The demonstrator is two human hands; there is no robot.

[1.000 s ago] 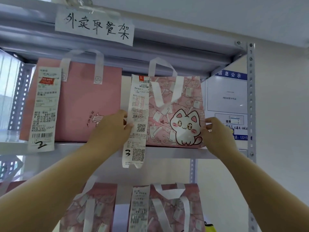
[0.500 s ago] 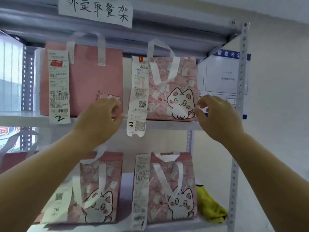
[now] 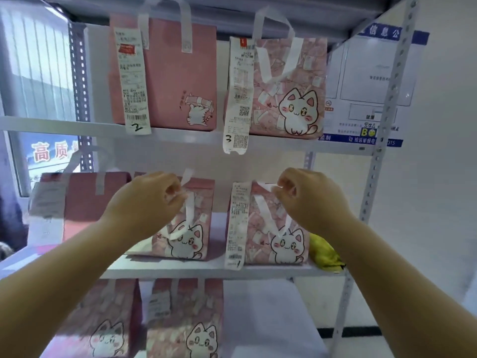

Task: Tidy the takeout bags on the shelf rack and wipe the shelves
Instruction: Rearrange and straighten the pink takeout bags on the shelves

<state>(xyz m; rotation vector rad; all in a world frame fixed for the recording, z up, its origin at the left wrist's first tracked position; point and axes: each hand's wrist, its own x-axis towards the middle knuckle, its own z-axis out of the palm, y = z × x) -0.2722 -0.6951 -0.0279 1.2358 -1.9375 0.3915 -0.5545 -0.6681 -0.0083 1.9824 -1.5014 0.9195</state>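
Both hands have left the cat-print bag tagged 3 [image 3: 286,89] on the upper shelf [image 3: 180,134] and dropped to the middle shelf [image 3: 206,271]. The left hand [image 3: 144,202] is pinched on the white handle of the centre cat-print bag [image 3: 188,228]; the right hand [image 3: 309,200] is pinched on the handle of the right-hand cat-print bag [image 3: 273,228]. Judged: upper row straightened, middle row now in work; wiping not begun.

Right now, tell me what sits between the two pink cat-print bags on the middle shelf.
Nothing but bare white shelf; a long receipt hangs on the right bag, facing the left bag. Head view.
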